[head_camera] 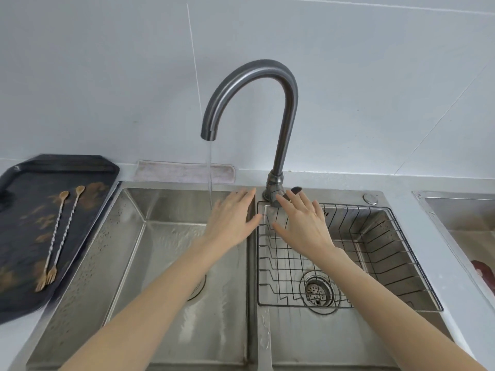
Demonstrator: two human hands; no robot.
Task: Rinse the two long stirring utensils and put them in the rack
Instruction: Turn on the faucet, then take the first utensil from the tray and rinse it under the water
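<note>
Two long stirring utensils (60,236) with twisted metal stems, gold spoon tips and gold fork ends lie side by side on a dark tray (24,210) left of the sink. My left hand (231,216) hovers open over the back of the left basin, just right of the running water. My right hand (305,223) is open with fingers spread near the faucet base (274,188), above the black wire rack (375,253) that sits in the right basin. Neither hand holds anything.
A grey gooseneck faucet (257,73) pours water into the left basin (160,263). A pale cloth (184,171) lies on the ledge behind the sink. Another steel basin (460,210) shows at the right edge, with a dark red object (483,271) beside it.
</note>
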